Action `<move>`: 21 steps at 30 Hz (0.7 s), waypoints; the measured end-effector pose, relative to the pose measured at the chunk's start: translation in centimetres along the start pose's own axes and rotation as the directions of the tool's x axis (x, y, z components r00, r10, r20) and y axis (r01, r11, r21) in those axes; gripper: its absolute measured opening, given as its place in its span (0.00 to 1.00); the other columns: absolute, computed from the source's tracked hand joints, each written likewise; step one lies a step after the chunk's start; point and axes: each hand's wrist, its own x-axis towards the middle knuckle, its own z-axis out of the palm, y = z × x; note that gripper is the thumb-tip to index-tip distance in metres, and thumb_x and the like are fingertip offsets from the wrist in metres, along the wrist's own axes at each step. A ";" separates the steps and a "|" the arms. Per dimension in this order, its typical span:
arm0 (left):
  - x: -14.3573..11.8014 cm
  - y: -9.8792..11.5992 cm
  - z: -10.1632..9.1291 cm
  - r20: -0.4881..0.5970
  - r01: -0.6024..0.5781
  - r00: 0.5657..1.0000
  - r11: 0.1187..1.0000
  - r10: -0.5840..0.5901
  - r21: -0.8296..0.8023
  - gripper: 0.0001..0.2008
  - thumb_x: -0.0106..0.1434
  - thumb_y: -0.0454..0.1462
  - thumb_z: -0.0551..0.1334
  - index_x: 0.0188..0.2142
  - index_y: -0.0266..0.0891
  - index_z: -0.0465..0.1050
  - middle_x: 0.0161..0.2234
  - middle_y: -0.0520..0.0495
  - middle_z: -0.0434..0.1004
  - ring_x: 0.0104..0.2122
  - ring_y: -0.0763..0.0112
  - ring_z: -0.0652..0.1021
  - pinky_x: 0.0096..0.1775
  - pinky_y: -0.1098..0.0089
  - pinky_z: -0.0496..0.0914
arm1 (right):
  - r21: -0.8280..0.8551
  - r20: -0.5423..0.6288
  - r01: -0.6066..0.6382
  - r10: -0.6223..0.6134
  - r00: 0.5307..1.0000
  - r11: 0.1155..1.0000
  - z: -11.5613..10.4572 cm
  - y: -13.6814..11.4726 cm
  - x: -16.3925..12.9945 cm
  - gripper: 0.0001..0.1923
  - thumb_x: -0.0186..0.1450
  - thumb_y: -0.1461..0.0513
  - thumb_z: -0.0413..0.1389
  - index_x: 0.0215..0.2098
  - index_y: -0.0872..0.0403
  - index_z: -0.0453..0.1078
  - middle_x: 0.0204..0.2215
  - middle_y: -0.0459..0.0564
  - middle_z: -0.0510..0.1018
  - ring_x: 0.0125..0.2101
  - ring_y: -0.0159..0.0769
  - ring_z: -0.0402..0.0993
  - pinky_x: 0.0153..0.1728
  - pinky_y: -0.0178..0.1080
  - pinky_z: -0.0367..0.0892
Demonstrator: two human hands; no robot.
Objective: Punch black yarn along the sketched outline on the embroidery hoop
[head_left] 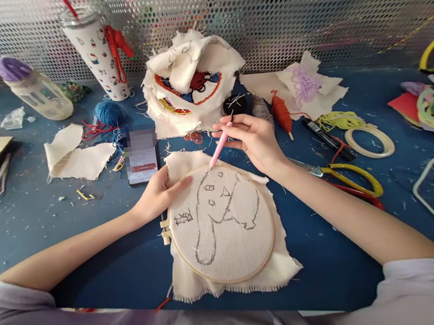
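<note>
A round embroidery hoop (270,241) lies flat on the blue table near me, with cream cloth (226,226) stretched in it and a dark outline of an animal drawn on the cloth. My left hand (160,192) rests on the hoop's upper left edge, fingers on the cloth. My right hand (256,141) holds a pink pen-like tool (219,149), whose tip touches the cloth at the top of the hoop.
A phone (142,159) lies left of the hoop. Behind it sit a pile of embroidered cloth (189,80), a patterned tumbler (99,55), a bottle (35,91) and blue yarn (109,113). Yellow-handled scissors (348,179), thread rings (371,141) and an orange spool (281,113) lie to the right.
</note>
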 end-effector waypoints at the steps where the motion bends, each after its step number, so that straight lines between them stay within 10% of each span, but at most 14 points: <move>1: 0.1 0.0 0.1 -0.016 0.015 1.000 1.000 -0.015 0.020 0.17 0.60 0.46 0.65 0.39 0.34 0.70 0.28 0.46 0.74 0.23 0.73 0.73 0.19 0.76 0.66 | -0.002 0.016 0.005 -0.005 1.000 1.000 0.1 -0.1 -0.1 0.09 0.57 0.60 0.64 0.36 0.52 0.74 0.39 0.48 0.83 0.40 0.37 0.81 0.45 0.43 0.77; 9: 0.0 -0.6 0.3 -0.056 -0.048 0.997 0.998 0.050 0.050 0.17 0.60 0.47 0.65 0.38 0.34 0.70 0.22 0.52 0.67 0.19 0.78 0.67 0.16 0.77 0.61 | -0.159 -0.101 0.089 -0.106 0.989 0.983 0.2 -1.1 -0.4 0.11 0.59 0.53 0.63 0.29 0.51 0.73 0.35 0.48 0.83 0.38 0.38 0.81 0.40 0.41 0.79; 21: -0.1 -0.8 0.3 -0.048 -0.067 0.996 0.997 0.069 0.047 0.15 0.60 0.46 0.65 0.35 0.36 0.68 0.22 0.52 0.67 0.19 0.77 0.68 0.16 0.77 0.61 | -0.180 -0.142 0.092 -0.119 0.983 0.979 -0.2 -1.5 -0.2 0.22 0.63 0.43 0.54 0.47 0.47 0.73 0.37 0.49 0.82 0.38 0.40 0.82 0.35 0.40 0.78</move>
